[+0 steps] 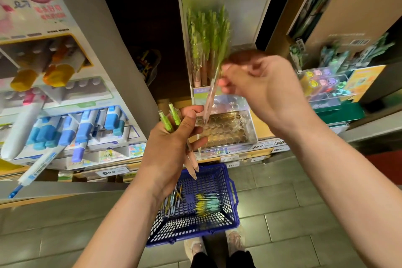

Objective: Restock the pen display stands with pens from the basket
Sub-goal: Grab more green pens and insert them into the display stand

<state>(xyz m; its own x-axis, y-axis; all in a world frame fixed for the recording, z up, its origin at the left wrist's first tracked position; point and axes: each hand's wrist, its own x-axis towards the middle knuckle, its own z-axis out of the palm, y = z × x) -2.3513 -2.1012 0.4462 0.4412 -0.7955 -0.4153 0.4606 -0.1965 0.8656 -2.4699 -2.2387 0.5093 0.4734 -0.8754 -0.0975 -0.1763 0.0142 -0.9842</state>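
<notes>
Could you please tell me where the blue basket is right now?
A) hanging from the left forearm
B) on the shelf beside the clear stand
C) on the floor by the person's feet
C: the blue basket stands on the tiled floor just ahead of the person's shoes, with loose pens lying inside it.

Location type: retail stationery shop. Printed price labels (108,173) run left of and below the left hand (171,146). A branded pen display stand (230,134) holding green pens (208,32) stands behind the right hand (261,85). A blue shopping basket (195,234) sits on the tiled floor (282,202) below the left hand.
</notes>
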